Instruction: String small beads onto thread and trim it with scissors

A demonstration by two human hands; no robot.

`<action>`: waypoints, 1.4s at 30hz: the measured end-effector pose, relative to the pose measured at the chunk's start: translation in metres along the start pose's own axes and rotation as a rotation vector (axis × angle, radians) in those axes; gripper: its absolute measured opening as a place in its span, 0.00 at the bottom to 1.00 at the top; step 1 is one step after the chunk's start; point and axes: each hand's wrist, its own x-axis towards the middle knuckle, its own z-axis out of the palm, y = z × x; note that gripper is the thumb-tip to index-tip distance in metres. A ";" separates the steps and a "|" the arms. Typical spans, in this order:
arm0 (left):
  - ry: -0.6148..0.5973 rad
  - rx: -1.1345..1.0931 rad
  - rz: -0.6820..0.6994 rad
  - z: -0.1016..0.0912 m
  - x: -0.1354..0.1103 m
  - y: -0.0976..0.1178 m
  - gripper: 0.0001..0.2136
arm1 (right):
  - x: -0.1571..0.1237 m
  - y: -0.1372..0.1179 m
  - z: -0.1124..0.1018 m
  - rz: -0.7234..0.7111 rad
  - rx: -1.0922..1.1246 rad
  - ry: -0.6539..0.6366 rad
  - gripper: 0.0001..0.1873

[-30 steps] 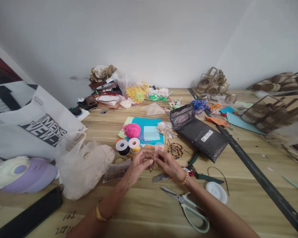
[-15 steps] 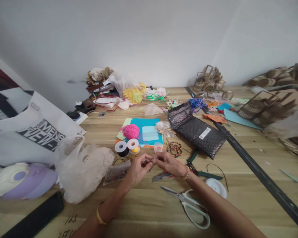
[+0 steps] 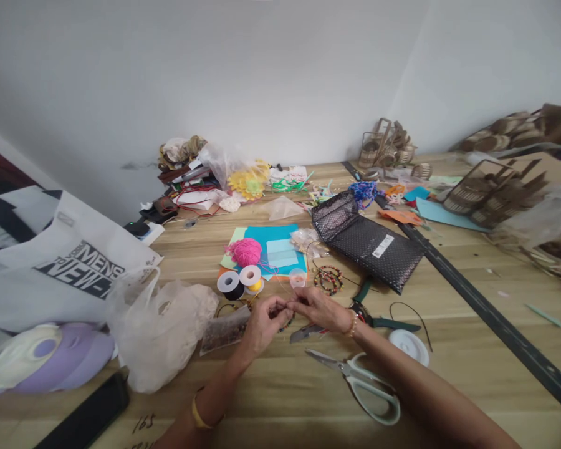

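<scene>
My left hand [image 3: 264, 321] and my right hand [image 3: 318, 307] meet fingertip to fingertip above the middle of the table, both closed in a pinch. Between them is a thin string, its pale end showing just above the fingers. Small dark beads [image 3: 287, 322] on it peek out below; the fingers hide the rest. Under my right hand lie a utility knife [image 3: 303, 333] and green-handled pliers [image 3: 393, 323]. White-handled scissors [image 3: 359, 380] rest nearer to me. Beyond the right hand are beaded bracelets [image 3: 328, 280], and a clear bag of beads [image 3: 224, 329] is beside my left hand.
Black thread [image 3: 234, 288] and yellow thread [image 3: 254, 284] spools stand before pink yarn [image 3: 245, 251] and coloured paper. A black bubble mailer [image 3: 371, 243] lies right of them. Plastic bag [image 3: 161, 337], phone [image 3: 86, 411] and white spool [image 3: 408, 348] flank my arms. Small baskets [image 3: 388, 149] stand behind.
The view has shifted and tilted slightly. My hands stay pinched together at nearly the same place, and a bit more of the beads shows beneath them.
</scene>
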 end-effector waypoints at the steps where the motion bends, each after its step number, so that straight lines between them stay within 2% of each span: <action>1: 0.001 0.002 0.003 0.000 0.000 -0.001 0.08 | 0.000 0.000 0.000 -0.007 0.012 0.002 0.18; 8: -0.003 0.042 0.013 -0.001 0.002 -0.007 0.07 | -0.001 -0.008 -0.006 -0.041 0.131 -0.071 0.23; 13: -0.093 -0.106 -0.029 -0.003 0.002 0.000 0.11 | -0.001 -0.012 -0.011 -0.039 0.151 -0.111 0.21; 18: -0.098 -0.254 -0.085 -0.004 0.002 0.000 0.11 | -0.001 -0.009 -0.010 -0.045 0.163 -0.101 0.19; 20: -0.083 -0.347 -0.119 -0.004 0.003 0.001 0.10 | -0.001 -0.008 -0.010 -0.067 0.144 -0.025 0.17; 24: -0.045 -0.487 -0.203 -0.002 0.005 0.009 0.13 | -0.003 -0.013 -0.013 -0.164 0.005 0.284 0.09; 28: 0.007 -0.535 -0.199 -0.002 0.007 0.015 0.14 | -0.008 -0.024 -0.020 -0.216 -0.106 0.414 0.07; 30: 0.026 -0.547 -0.188 -0.002 0.008 0.015 0.13 | -0.009 -0.027 -0.021 -0.227 -0.127 0.408 0.08; 35: 0.061 -0.585 -0.172 -0.002 0.005 0.012 0.12 | -0.009 -0.023 -0.014 -0.176 -0.164 0.298 0.12; 42: 0.028 -0.552 -0.130 -0.001 0.002 0.009 0.11 | -0.004 -0.014 -0.006 -0.112 -0.095 0.245 0.12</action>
